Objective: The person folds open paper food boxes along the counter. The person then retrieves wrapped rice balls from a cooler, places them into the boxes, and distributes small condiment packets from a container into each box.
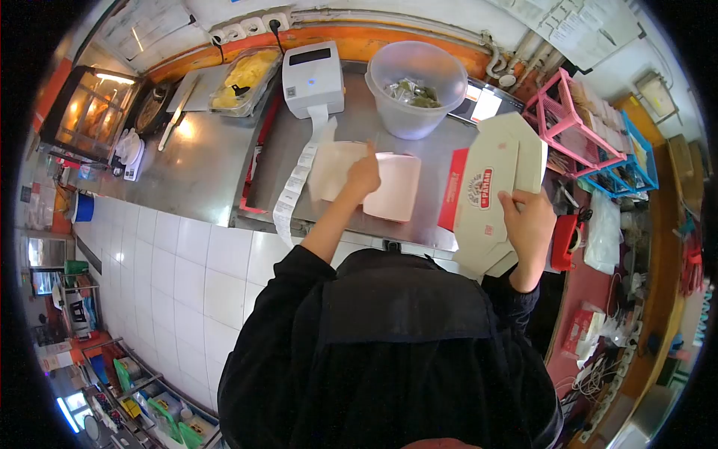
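Note:
An open paper food box [393,187] lies on the steel counter in front of me, its pale inside facing up. My left hand [363,176] is over the fold between its two halves, index finger stretched out toward the back; the other fingers are partly hidden. In my right hand [528,228] is a flat unfolded food carton [482,194], or a small stack of them, gripped by the right edge. A red printed logo shows on its face. Red carton [453,191] shows along its left side.
A label printer [313,78] trails a long label strip [296,183] over the counter's front edge. Behind the box stands a plastic tub [416,90] with small packets inside. Pink basket [576,123], red tape dispenser [566,241] to the right; knife [173,123] to the left.

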The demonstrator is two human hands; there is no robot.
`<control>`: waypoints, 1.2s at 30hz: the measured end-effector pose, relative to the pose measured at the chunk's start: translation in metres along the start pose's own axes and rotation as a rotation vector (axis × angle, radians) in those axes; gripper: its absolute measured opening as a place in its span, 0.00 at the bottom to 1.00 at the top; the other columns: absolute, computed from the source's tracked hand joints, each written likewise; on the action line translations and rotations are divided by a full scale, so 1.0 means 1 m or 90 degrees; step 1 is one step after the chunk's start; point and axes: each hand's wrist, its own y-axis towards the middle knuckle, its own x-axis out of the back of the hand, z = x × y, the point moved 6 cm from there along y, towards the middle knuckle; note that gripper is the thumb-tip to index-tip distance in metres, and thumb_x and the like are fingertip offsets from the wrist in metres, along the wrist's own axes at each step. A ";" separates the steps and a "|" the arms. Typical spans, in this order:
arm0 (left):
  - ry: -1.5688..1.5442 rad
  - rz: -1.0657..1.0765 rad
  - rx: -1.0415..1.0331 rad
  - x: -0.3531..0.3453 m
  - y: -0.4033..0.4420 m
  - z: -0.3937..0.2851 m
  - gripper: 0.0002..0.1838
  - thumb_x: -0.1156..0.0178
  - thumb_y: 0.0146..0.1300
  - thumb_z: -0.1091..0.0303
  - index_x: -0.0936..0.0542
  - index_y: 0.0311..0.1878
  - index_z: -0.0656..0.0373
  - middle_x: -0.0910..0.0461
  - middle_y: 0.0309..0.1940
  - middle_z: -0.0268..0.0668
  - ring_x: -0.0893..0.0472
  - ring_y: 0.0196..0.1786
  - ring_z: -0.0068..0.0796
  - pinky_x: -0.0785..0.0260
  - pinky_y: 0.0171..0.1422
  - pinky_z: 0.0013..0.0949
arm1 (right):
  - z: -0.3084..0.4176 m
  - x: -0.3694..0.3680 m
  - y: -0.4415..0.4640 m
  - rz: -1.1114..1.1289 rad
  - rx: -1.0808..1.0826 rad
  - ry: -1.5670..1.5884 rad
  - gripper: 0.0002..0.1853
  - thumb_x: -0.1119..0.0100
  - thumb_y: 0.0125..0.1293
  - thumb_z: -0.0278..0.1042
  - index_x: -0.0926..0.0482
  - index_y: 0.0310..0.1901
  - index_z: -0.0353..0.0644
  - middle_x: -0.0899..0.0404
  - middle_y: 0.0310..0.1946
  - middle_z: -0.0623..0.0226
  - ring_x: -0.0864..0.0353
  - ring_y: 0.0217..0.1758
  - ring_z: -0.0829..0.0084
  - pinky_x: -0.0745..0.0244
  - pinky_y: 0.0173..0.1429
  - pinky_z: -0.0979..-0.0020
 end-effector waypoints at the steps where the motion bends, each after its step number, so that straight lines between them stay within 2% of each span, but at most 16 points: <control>1: 0.007 0.002 0.015 0.008 -0.001 0.001 0.48 0.42 0.47 0.74 0.61 0.68 0.65 0.23 0.40 0.55 0.21 0.40 0.51 0.29 0.45 0.45 | -0.009 -0.008 0.001 0.028 -0.015 -0.027 0.12 0.40 0.52 0.44 0.18 0.27 0.43 0.22 0.23 0.53 0.21 0.31 0.54 0.27 0.35 0.59; 2: 0.007 0.003 0.011 0.014 -0.004 -0.003 0.48 0.42 0.47 0.74 0.61 0.68 0.65 0.23 0.40 0.55 0.21 0.40 0.51 0.29 0.45 0.45 | -0.018 -0.018 0.001 0.057 -0.032 -0.053 0.13 0.41 0.52 0.44 0.18 0.27 0.43 0.22 0.24 0.53 0.21 0.32 0.54 0.27 0.36 0.59; 5: 0.035 -0.020 0.077 0.032 -0.019 -0.016 0.47 0.41 0.49 0.70 0.58 0.68 0.65 0.30 0.50 0.58 0.26 0.51 0.51 0.29 0.48 0.44 | -0.071 -0.092 0.001 0.143 -0.111 -0.088 0.13 0.42 0.53 0.44 0.18 0.26 0.42 0.22 0.23 0.55 0.21 0.31 0.55 0.28 0.36 0.58; 7: 0.058 -0.414 -0.180 0.049 -0.041 -0.055 0.43 0.41 0.53 0.63 0.53 0.67 0.65 0.35 0.56 0.57 0.36 0.62 0.54 0.39 0.60 0.47 | -0.092 -0.135 -0.006 0.212 -0.116 -0.001 0.13 0.43 0.53 0.44 0.18 0.26 0.42 0.21 0.24 0.55 0.22 0.31 0.54 0.28 0.37 0.58; 9: -0.099 -0.318 -0.221 0.035 -0.051 -0.089 0.42 0.42 0.56 0.55 0.51 0.66 0.66 0.38 0.59 0.58 0.46 0.67 0.52 0.44 0.64 0.47 | -0.095 -0.151 -0.009 0.262 -0.130 0.049 0.13 0.44 0.53 0.43 0.18 0.25 0.43 0.21 0.25 0.54 0.22 0.32 0.53 0.27 0.37 0.58; 12: -0.204 -0.221 -0.273 -0.009 -0.049 -0.128 0.43 0.42 0.55 0.54 0.51 0.65 0.69 0.36 0.56 0.61 0.38 0.63 0.55 0.41 0.62 0.47 | -0.083 -0.162 -0.014 0.335 -0.136 0.095 0.12 0.45 0.53 0.42 0.18 0.25 0.43 0.22 0.25 0.53 0.22 0.32 0.53 0.27 0.38 0.58; 14: -0.277 0.185 -0.181 -0.047 -0.043 -0.146 0.42 0.43 0.55 0.58 0.52 0.64 0.73 0.31 0.50 0.65 0.30 0.54 0.59 0.37 0.58 0.46 | -0.076 -0.168 -0.017 0.349 -0.129 0.089 0.11 0.45 0.53 0.41 0.18 0.25 0.43 0.22 0.24 0.53 0.22 0.32 0.54 0.27 0.38 0.58; 16: -0.270 0.160 -0.195 -0.065 -0.031 -0.147 0.41 0.44 0.54 0.62 0.53 0.63 0.74 0.30 0.46 0.66 0.28 0.50 0.59 0.35 0.55 0.46 | -0.064 -0.170 -0.020 0.221 -0.048 0.085 0.10 0.44 0.53 0.38 0.20 0.26 0.40 0.23 0.25 0.51 0.22 0.31 0.55 0.28 0.36 0.58; 18: -0.264 0.143 -0.201 -0.078 -0.024 -0.143 0.41 0.44 0.53 0.65 0.54 0.63 0.76 0.28 0.42 0.67 0.25 0.46 0.60 0.33 0.52 0.46 | -0.055 -0.174 -0.023 0.204 -0.028 0.061 0.09 0.44 0.52 0.37 0.19 0.26 0.41 0.24 0.26 0.51 0.22 0.32 0.55 0.28 0.36 0.58; 20: -0.172 0.149 -0.221 -0.085 -0.024 -0.141 0.41 0.45 0.52 0.69 0.55 0.62 0.79 0.24 0.35 0.62 0.23 0.39 0.58 0.30 0.44 0.47 | -0.043 -0.176 -0.031 0.191 -0.008 0.023 0.08 0.43 0.52 0.36 0.19 0.26 0.42 0.25 0.29 0.51 0.23 0.35 0.54 0.28 0.38 0.58; 24: -0.130 0.074 -0.254 -0.082 -0.019 -0.136 0.41 0.45 0.50 0.72 0.56 0.62 0.80 0.24 0.33 0.62 0.22 0.38 0.58 0.30 0.42 0.47 | -0.046 -0.171 -0.029 0.201 0.000 0.036 0.08 0.43 0.52 0.36 0.19 0.26 0.41 0.24 0.28 0.50 0.23 0.33 0.54 0.28 0.38 0.58; 26: -0.102 0.108 -0.200 -0.077 -0.017 -0.126 0.44 0.43 0.46 0.75 0.56 0.63 0.78 0.25 0.35 0.64 0.23 0.41 0.58 0.30 0.43 0.48 | -0.049 -0.149 -0.026 0.131 0.036 0.152 0.09 0.42 0.52 0.36 0.20 0.26 0.39 0.25 0.28 0.46 0.23 0.31 0.51 0.28 0.36 0.58; 28: -0.090 0.112 -0.166 -0.077 -0.015 -0.115 0.44 0.43 0.45 0.76 0.55 0.63 0.77 0.25 0.35 0.64 0.23 0.41 0.57 0.29 0.43 0.47 | -0.040 -0.094 -0.015 0.136 -0.020 0.182 0.09 0.41 0.52 0.35 0.20 0.26 0.38 0.25 0.24 0.47 0.24 0.30 0.51 0.30 0.33 0.59; 30: -0.069 0.107 -0.138 -0.067 -0.006 -0.103 0.44 0.43 0.44 0.77 0.54 0.63 0.76 0.25 0.35 0.63 0.22 0.40 0.57 0.29 0.43 0.47 | -0.047 -0.050 -0.014 0.110 -0.022 0.111 0.08 0.42 0.53 0.35 0.20 0.26 0.38 0.25 0.22 0.49 0.24 0.29 0.51 0.31 0.33 0.59; 32: -0.046 0.064 -0.139 -0.054 0.002 -0.089 0.43 0.44 0.43 0.77 0.53 0.63 0.75 0.24 0.33 0.62 0.22 0.39 0.55 0.29 0.43 0.46 | -0.045 0.003 -0.020 0.030 -0.040 0.075 0.10 0.41 0.54 0.36 0.20 0.30 0.38 0.24 0.26 0.49 0.23 0.32 0.52 0.31 0.34 0.60; 36: -0.054 0.083 -0.106 -0.038 0.014 -0.070 0.44 0.45 0.42 0.76 0.54 0.64 0.74 0.23 0.33 0.59 0.22 0.38 0.55 0.29 0.44 0.46 | -0.070 0.007 -0.015 0.026 -0.039 -0.027 0.09 0.41 0.53 0.37 0.19 0.28 0.41 0.24 0.29 0.50 0.22 0.30 0.53 0.27 0.36 0.59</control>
